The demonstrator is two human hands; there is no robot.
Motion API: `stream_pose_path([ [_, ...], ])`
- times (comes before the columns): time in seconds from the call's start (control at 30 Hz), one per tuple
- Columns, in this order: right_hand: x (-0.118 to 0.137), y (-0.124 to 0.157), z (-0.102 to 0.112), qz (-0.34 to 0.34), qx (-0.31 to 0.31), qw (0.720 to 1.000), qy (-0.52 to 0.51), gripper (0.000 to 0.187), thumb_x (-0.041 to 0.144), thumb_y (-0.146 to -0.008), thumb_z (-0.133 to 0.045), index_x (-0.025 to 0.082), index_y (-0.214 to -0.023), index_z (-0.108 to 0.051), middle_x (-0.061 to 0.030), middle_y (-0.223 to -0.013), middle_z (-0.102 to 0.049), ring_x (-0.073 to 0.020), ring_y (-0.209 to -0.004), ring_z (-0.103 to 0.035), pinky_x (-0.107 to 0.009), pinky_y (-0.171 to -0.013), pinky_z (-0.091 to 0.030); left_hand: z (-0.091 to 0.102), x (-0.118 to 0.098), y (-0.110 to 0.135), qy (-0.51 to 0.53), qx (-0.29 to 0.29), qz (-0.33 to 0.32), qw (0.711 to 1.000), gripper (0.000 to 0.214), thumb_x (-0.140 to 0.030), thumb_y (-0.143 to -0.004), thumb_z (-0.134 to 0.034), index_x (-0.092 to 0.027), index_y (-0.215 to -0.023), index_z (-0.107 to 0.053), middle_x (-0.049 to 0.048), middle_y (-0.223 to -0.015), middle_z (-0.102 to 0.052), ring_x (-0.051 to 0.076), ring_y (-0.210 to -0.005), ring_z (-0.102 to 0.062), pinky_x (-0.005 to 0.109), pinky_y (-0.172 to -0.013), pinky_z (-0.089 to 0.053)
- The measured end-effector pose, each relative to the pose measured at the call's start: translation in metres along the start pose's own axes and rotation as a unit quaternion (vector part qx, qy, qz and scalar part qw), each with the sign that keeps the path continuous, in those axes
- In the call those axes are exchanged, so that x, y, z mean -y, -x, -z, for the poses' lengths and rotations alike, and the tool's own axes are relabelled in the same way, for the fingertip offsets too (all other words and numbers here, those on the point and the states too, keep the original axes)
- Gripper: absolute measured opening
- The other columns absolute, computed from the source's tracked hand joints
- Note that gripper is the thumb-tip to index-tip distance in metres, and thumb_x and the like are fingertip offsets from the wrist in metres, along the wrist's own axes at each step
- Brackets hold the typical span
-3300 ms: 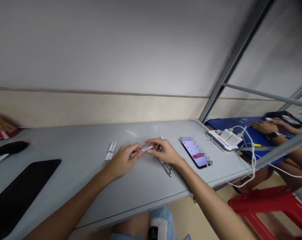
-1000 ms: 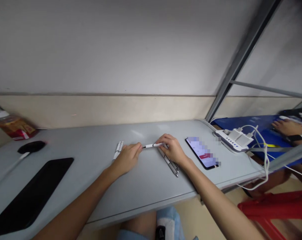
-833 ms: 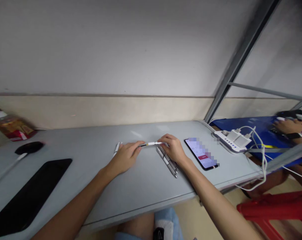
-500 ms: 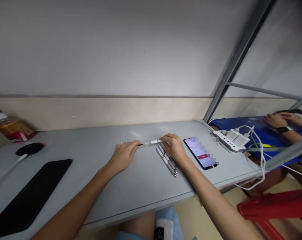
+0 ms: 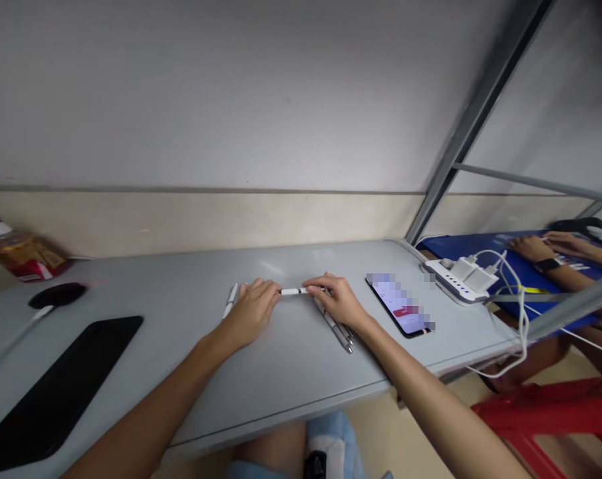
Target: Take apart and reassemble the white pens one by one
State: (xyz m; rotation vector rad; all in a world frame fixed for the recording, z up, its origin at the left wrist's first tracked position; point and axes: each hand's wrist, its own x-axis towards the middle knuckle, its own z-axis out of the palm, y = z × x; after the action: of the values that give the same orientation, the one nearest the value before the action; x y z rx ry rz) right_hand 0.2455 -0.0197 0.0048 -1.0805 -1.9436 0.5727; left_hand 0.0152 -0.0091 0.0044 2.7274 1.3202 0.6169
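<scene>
Between my two hands, a white pen point(image 5: 293, 291) with dark bands lies crosswise just above the grey desk. My left hand point(image 5: 253, 306) is closed on its left end, and my right hand point(image 5: 339, 299) pinches the right end. The fingers hide both ends of the pen. Partly under my right hand rests a small group of white and grey pens point(image 5: 341, 338), tips toward the desk's front edge. Beside my left hand, another white pen point(image 5: 229, 301) lies on the desk, partly covered by it.
To the right lie a lit phone point(image 5: 398, 306) and a white power strip point(image 5: 460, 281) with cables. On the left are a black mat point(image 5: 66, 392), a dark oval device point(image 5: 57, 295) and a bottle point(image 5: 24, 253). Another person's hands point(image 5: 533, 249) rest over a blue surface.
The thin refill at my left hand has gone into the white barrel from my right hand, closing the gap. My right hand moved slightly left. A pen now shows beside my left hand.
</scene>
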Motion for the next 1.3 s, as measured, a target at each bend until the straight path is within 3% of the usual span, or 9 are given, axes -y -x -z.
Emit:
stream_pose_path([
  [0.23, -0.001, -0.001, 0.005, -0.07, 0.025, 0.987, -0.146, 0.03, 0.042, -0.086, -0.06, 0.019, -0.106, -0.061, 0.0027, -0.067, -0.055, -0.0116, -0.057, -0.048, -0.023, -0.056, -0.037, 0.01, -0.003, -0.003, 0.003, -0.052, -0.006, 0.999, 0.027, -0.032, -0.098, -0.033, -0.021, -0.097, -0.058, 0.0047, -0.092, -0.062, 0.021, -0.09, -0.049, 0.036, -0.079, -0.033],
  [0.37, -0.002, -0.001, 0.008, -0.093, 0.051, 0.985, -0.136, 0.04, 0.047, -0.093, -0.044, 0.016, -0.074, -0.06, 0.0028, -0.054, -0.048, -0.0106, -0.05, -0.043, -0.024, -0.054, -0.036, 0.009, 0.001, -0.001, 0.014, -0.041, -0.017, 0.999, 0.025, -0.032, -0.098, -0.035, -0.021, -0.099, -0.058, 0.0042, -0.094, -0.062, 0.021, -0.092, -0.05, 0.035, -0.079, -0.034],
  [0.53, -0.003, 0.0, 0.009, -0.082, 0.04, 0.984, -0.155, 0.031, 0.045, -0.084, -0.062, 0.018, -0.098, -0.061, 0.0044, -0.063, -0.051, -0.0104, -0.054, -0.046, -0.022, -0.053, -0.035, 0.009, 0.001, 0.0, 0.021, -0.034, -0.013, 0.999, 0.026, -0.032, -0.098, -0.034, -0.021, -0.1, -0.058, 0.0048, -0.095, -0.062, 0.021, -0.091, -0.05, 0.035, -0.08, -0.036],
  [0.67, -0.002, 0.0, 0.01, -0.101, 0.053, 0.987, -0.116, 0.043, 0.05, -0.094, -0.042, 0.016, -0.075, -0.061, 0.0041, -0.051, -0.044, -0.0105, -0.049, -0.042, -0.024, -0.053, -0.035, 0.009, 0.002, 0.0, 0.035, -0.028, -0.013, 0.999, 0.026, -0.033, -0.098, -0.035, -0.021, -0.102, -0.057, 0.0044, -0.095, -0.061, 0.021, -0.092, -0.05, 0.035, -0.082, -0.037],
  [0.8, 0.0, 0.0, 0.012, -0.074, 0.066, 0.984, -0.146, 0.03, 0.045, -0.083, -0.063, 0.02, -0.099, -0.061, 0.0057, -0.059, -0.048, -0.0104, -0.052, -0.043, -0.022, -0.052, -0.033, 0.005, 0.005, 0.0, 0.038, -0.026, -0.013, 0.999, 0.027, -0.032, -0.099, -0.032, -0.022, -0.103, -0.057, 0.004, -0.094, -0.061, 0.02, -0.09, -0.05, 0.035, -0.081, -0.036],
  [0.93, 0.001, 0.0, 0.012, -0.098, 0.087, 0.983, -0.13, 0.048, 0.049, -0.096, -0.037, 0.017, -0.065, -0.056, 0.0036, -0.049, -0.044, -0.01, -0.046, -0.04, -0.024, -0.053, -0.035, 0.002, 0.006, 0.0, 0.042, -0.013, -0.022, 0.999, 0.027, -0.032, -0.099, -0.032, -0.022, -0.103, -0.057, 0.0035, -0.093, -0.06, 0.02, -0.089, -0.05, 0.035, -0.081, -0.036],
  [1.1, 0.005, 0.001, 0.013, -0.063, 0.072, 0.985, -0.143, 0.029, 0.042, -0.081, -0.067, 0.019, -0.098, -0.061, 0.0045, -0.065, -0.053, -0.0101, -0.056, -0.046, -0.022, -0.055, -0.036, 0.001, 0.005, 0.0, 0.036, -0.007, -0.023, 0.999, 0.028, -0.031, -0.099, -0.031, -0.022, -0.102, -0.057, 0.0038, -0.094, -0.061, 0.021, -0.09, -0.049, 0.036, -0.079, -0.035],
  [1.23, 0.004, 0.002, 0.013, -0.101, 0.107, 0.981, -0.126, 0.046, 0.047, -0.096, -0.039, 0.016, -0.069, -0.06, 0.0025, -0.051, -0.047, -0.0099, -0.047, -0.041, -0.024, -0.051, -0.034, 0.001, 0.003, 0.0, 0.051, -0.003, -0.032, 0.998, 0.027, -0.03, -0.099, -0.03, -0.022, -0.101, -0.056, 0.0033, -0.095, -0.061, 0.02, -0.091, -0.049, 0.036, -0.082, -0.036],
  [1.3, 0.004, 0.001, 0.012, -0.092, 0.087, 0.984, -0.126, 0.037, 0.048, -0.092, -0.048, 0.017, -0.082, -0.064, 0.0029, -0.055, -0.049, -0.0103, -0.05, -0.043, -0.023, -0.052, -0.035, 0.002, 0.003, 0.001, 0.051, -0.006, -0.032, 0.998, 0.027, -0.029, -0.099, -0.03, -0.022, -0.1, -0.057, 0.0036, -0.095, -0.062, 0.021, -0.092, -0.049, 0.036, -0.082, -0.036],
])
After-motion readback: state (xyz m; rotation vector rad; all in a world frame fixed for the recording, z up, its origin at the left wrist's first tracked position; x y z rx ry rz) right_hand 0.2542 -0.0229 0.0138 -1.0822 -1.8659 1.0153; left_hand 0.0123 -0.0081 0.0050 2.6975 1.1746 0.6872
